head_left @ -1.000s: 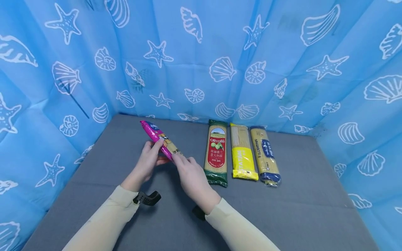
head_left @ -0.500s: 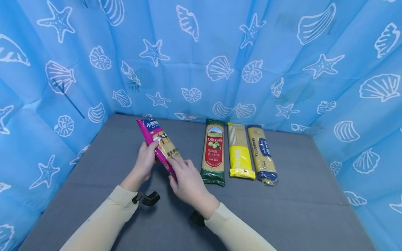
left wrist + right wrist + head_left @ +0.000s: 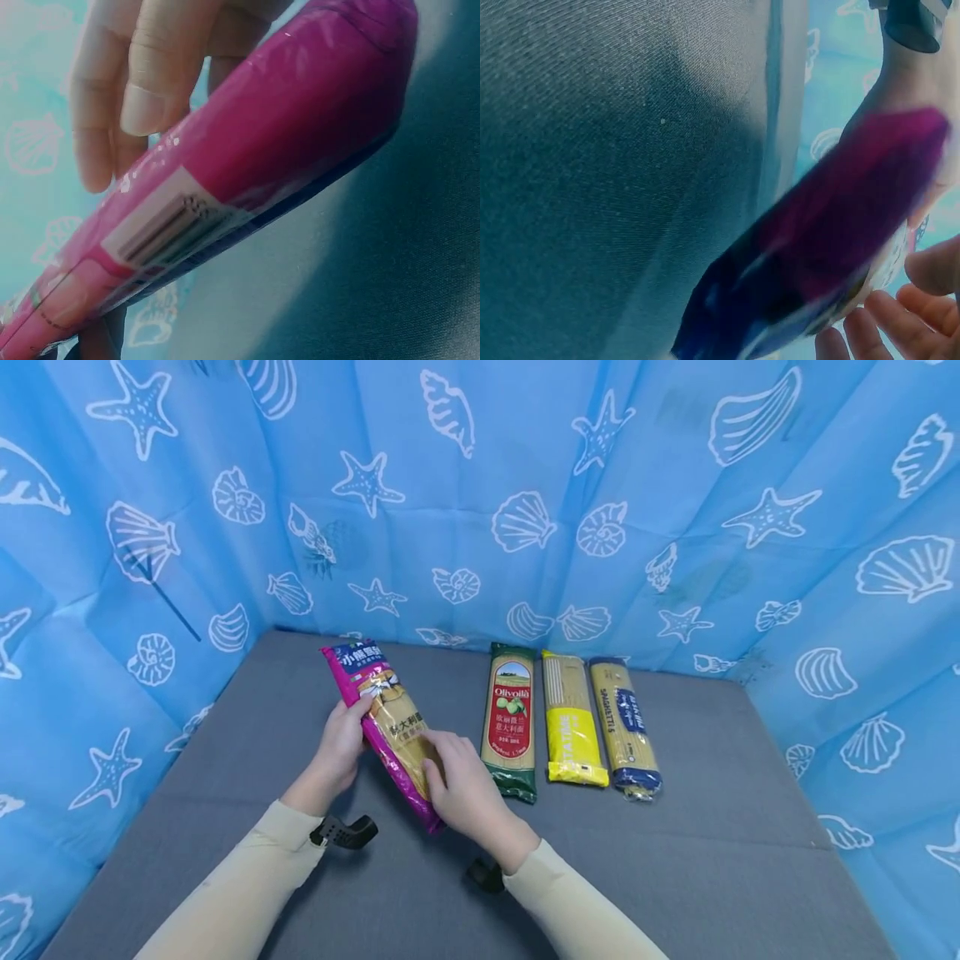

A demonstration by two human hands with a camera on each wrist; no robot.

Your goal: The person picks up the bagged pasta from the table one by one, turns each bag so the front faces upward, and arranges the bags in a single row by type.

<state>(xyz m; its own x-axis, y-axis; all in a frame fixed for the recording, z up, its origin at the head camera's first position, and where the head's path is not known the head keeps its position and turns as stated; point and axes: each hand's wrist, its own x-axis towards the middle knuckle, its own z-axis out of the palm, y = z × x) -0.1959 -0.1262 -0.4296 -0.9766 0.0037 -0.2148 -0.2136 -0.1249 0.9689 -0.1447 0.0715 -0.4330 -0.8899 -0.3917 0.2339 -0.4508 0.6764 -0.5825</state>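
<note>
A magenta-edged pack of spaghetti with a blue top end is held aslant above the table, its printed front facing up. My left hand grips its left edge, thumb on the front and fingers underneath. My right hand is at the lower right side of the pack, fingers loosely extended over its front. In the right wrist view, the right-hand fingers are spread and relaxed beside the pack, not curled round it. A barcode shows on the pack's side in the left wrist view.
To the right lie three more spaghetti packs in a row: a green-and-red one, a yellow one and a blue-ended one. The grey cloth-covered table is bordered by a blue shell-print curtain.
The held pack has turned so its printed front faces up, and its lower end has swung nearer to me. My right hand has loosened and shifted slightly right. The row stays put.
</note>
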